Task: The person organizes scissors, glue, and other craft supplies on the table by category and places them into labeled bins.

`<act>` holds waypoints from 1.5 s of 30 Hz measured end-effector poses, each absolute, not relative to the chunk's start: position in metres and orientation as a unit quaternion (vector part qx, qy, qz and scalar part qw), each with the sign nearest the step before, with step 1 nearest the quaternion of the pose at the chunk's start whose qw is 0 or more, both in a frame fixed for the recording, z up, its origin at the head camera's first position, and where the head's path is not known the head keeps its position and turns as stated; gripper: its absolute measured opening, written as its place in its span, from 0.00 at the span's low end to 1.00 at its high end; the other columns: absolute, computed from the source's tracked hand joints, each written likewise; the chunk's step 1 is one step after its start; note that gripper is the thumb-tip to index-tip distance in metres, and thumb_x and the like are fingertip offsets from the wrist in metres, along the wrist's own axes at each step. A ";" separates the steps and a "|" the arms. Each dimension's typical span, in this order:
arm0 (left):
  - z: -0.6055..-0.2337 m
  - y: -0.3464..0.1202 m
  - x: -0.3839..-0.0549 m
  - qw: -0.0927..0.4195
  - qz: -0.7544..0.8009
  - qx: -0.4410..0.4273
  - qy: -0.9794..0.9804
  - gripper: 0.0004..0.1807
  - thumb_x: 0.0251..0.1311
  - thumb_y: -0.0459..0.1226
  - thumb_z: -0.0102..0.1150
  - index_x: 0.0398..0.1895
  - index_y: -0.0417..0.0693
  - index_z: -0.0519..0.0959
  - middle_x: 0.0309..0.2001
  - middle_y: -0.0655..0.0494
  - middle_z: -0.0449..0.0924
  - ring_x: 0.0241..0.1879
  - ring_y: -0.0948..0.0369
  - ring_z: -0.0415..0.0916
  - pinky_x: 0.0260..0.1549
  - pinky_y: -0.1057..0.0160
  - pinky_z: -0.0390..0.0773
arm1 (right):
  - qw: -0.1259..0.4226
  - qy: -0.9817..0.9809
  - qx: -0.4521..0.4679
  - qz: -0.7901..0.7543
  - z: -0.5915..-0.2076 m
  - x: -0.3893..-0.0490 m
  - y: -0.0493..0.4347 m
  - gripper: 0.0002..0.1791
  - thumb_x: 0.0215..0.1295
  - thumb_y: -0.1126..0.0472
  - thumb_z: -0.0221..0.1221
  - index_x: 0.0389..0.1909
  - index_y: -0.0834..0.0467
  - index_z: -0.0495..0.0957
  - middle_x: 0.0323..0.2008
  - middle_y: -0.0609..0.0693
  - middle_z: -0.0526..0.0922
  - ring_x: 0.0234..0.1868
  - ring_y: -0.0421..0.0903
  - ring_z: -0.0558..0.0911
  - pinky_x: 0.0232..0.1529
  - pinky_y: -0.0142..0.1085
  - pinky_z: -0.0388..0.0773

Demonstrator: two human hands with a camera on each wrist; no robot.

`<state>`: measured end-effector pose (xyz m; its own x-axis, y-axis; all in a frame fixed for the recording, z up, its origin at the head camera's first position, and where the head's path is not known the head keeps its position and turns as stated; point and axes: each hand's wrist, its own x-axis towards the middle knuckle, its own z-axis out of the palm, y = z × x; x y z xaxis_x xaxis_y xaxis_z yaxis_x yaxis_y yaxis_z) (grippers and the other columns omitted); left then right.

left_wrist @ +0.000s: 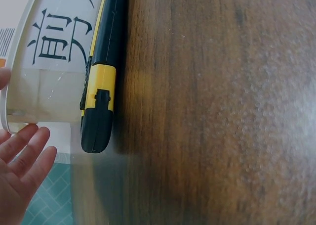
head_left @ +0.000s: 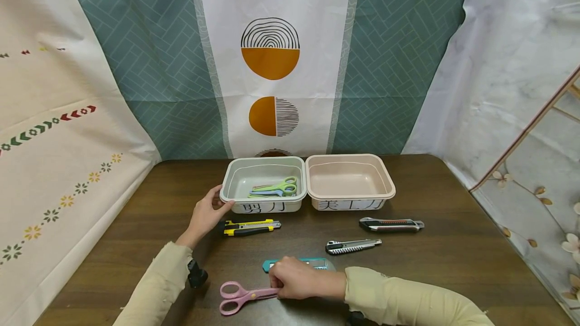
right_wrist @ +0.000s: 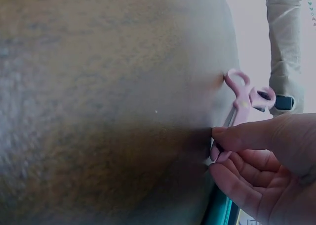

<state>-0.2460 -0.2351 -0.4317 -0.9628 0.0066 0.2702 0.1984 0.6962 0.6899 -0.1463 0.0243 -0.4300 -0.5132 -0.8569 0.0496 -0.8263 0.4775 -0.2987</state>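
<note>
Pink scissors (head_left: 240, 296) lie near the table's front with their handles to the left. My right hand (head_left: 296, 278) pinches them at the blade end between thumb and fingers, as the right wrist view also shows. Just beyond that hand is a teal utility knife (head_left: 317, 263), partly hidden by it. My left hand (head_left: 206, 215) holds the front left corner of a pale green bin (head_left: 235, 185), thumb at the front and fingers along the side. Green and blue scissors (head_left: 276, 188) lie inside this bin. A yellow and black utility knife (left_wrist: 102, 86) lies close to its front.
A beige bin (head_left: 351, 196) stands against the green one on the right; both carry labels with Chinese characters. In front of it lie a black and grey utility knife (head_left: 391, 224) and a silver and black one (head_left: 353, 246). Patterned cloth (head_left: 272, 64) hangs behind the table.
</note>
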 end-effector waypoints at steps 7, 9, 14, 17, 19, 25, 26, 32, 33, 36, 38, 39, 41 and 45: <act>-0.431 -0.235 -0.246 0.123 -0.388 -0.055 -0.912 0.33 0.54 0.44 0.61 0.59 0.37 0.64 0.46 0.40 0.76 0.39 0.52 0.74 0.36 0.57 0.71 | 0.071 0.855 -0.494 -0.143 -0.429 -0.147 0.024 0.09 0.38 0.62 0.70 0.16 0.50 0.78 0.13 0.35 0.73 0.16 0.24 0.64 0.19 0.18 0.58; -0.431 -0.234 -0.245 0.123 -0.388 -0.055 -0.912 0.33 0.54 0.44 0.61 0.59 0.36 0.64 0.46 0.40 0.76 0.39 0.52 0.74 0.36 0.57 0.71 | 0.070 0.851 -0.499 -0.146 -0.429 -0.147 0.025 0.09 0.38 0.62 0.71 0.16 0.51 0.78 0.12 0.35 0.73 0.16 0.24 0.63 0.19 0.18 0.58; -0.431 -0.234 -0.245 0.124 -0.388 -0.055 -0.912 0.33 0.54 0.44 0.61 0.60 0.36 0.64 0.46 0.40 0.76 0.39 0.51 0.75 0.36 0.57 0.71 | 0.067 0.847 -0.506 -0.149 -0.428 -0.149 0.026 0.09 0.39 0.62 0.70 0.16 0.51 0.78 0.12 0.36 0.73 0.15 0.23 0.63 0.19 0.17 0.59; -0.431 -0.234 -0.245 0.124 -0.387 -0.055 -0.912 0.33 0.54 0.44 0.61 0.60 0.37 0.64 0.46 0.40 0.76 0.39 0.51 0.75 0.36 0.57 0.71 | 0.073 0.849 -0.502 -0.151 -0.427 -0.151 0.026 0.08 0.40 0.62 0.70 0.17 0.52 0.78 0.13 0.37 0.75 0.15 0.24 0.63 0.19 0.16 0.59; -0.432 -0.235 -0.245 0.125 -0.386 -0.055 -0.912 0.33 0.54 0.44 0.61 0.60 0.37 0.64 0.46 0.40 0.76 0.39 0.51 0.75 0.36 0.57 0.71 | 0.077 0.849 -0.499 -0.154 -0.425 -0.153 0.026 0.08 0.41 0.63 0.70 0.18 0.53 0.78 0.13 0.38 0.76 0.15 0.24 0.64 0.19 0.16 0.60; -0.431 -0.235 -0.245 0.128 -0.386 -0.059 -0.912 0.33 0.54 0.43 0.61 0.59 0.36 0.64 0.46 0.40 0.76 0.39 0.51 0.75 0.37 0.56 0.71 | 0.079 0.855 -0.487 -0.161 -0.419 -0.159 0.028 0.09 0.41 0.64 0.69 0.17 0.53 0.77 0.13 0.38 0.76 0.15 0.24 0.64 0.19 0.17 0.61; -0.431 -0.235 -0.245 0.129 -0.385 -0.059 -0.912 0.33 0.54 0.43 0.61 0.59 0.36 0.64 0.46 0.40 0.76 0.39 0.51 0.75 0.36 0.56 0.71 | 0.079 0.856 -0.485 -0.162 -0.417 -0.160 0.029 0.09 0.42 0.64 0.69 0.16 0.53 0.76 0.13 0.38 0.75 0.15 0.24 0.64 0.19 0.17 0.61; -0.431 -0.234 -0.245 0.136 -0.381 -0.062 -0.912 0.32 0.53 0.42 0.62 0.59 0.36 0.65 0.44 0.40 0.77 0.38 0.51 0.76 0.36 0.56 0.71 | 0.066 0.859 -0.483 -0.156 -0.408 -0.167 0.033 0.10 0.42 0.64 0.68 0.15 0.53 0.76 0.12 0.38 0.72 0.15 0.27 0.64 0.18 0.18 0.60; -0.431 -0.234 -0.245 0.137 -0.380 -0.063 -0.912 0.32 0.53 0.42 0.62 0.59 0.35 0.65 0.44 0.40 0.77 0.38 0.51 0.76 0.37 0.55 0.71 | 0.063 0.860 -0.482 -0.154 -0.406 -0.168 0.033 0.10 0.42 0.64 0.68 0.15 0.53 0.76 0.12 0.37 0.72 0.15 0.27 0.64 0.18 0.18 0.60; -0.431 -0.235 -0.245 0.140 -0.380 -0.061 -0.912 0.32 0.53 0.42 0.62 0.59 0.35 0.65 0.44 0.39 0.77 0.38 0.50 0.76 0.37 0.55 0.71 | 0.060 0.861 -0.480 -0.156 -0.398 -0.173 0.036 0.10 0.41 0.64 0.68 0.15 0.53 0.75 0.12 0.38 0.71 0.16 0.28 0.65 0.19 0.19 0.60; -0.431 -0.235 -0.245 0.140 -0.380 -0.061 -0.912 0.32 0.53 0.41 0.62 0.58 0.35 0.65 0.44 0.39 0.77 0.38 0.50 0.76 0.38 0.54 0.71 | 0.059 0.860 -0.480 -0.163 -0.392 -0.176 0.037 0.11 0.42 0.66 0.68 0.15 0.53 0.74 0.12 0.38 0.71 0.16 0.29 0.66 0.19 0.19 0.60; -0.431 -0.235 -0.245 0.140 -0.381 -0.061 -0.912 0.32 0.53 0.41 0.62 0.58 0.35 0.65 0.44 0.39 0.77 0.38 0.50 0.76 0.38 0.54 0.71 | 0.060 0.860 -0.479 -0.167 -0.389 -0.178 0.038 0.11 0.42 0.67 0.68 0.15 0.53 0.74 0.12 0.38 0.70 0.16 0.29 0.66 0.19 0.19 0.61; -0.431 -0.235 -0.245 0.139 -0.383 -0.060 -0.911 0.32 0.53 0.41 0.62 0.58 0.35 0.65 0.44 0.39 0.77 0.38 0.50 0.76 0.39 0.53 0.71 | 0.055 0.857 -0.482 -0.176 -0.383 -0.180 0.039 0.11 0.43 0.68 0.67 0.15 0.54 0.74 0.12 0.38 0.69 0.16 0.30 0.65 0.18 0.20 0.61; -0.430 -0.234 -0.245 0.136 -0.385 -0.058 -0.911 0.32 0.54 0.41 0.62 0.59 0.35 0.65 0.44 0.39 0.76 0.39 0.50 0.76 0.39 0.53 0.71 | 0.032 0.848 -0.496 -0.186 -0.373 -0.186 0.042 0.12 0.42 0.70 0.65 0.15 0.54 0.73 0.12 0.37 0.68 0.16 0.30 0.65 0.18 0.21 0.62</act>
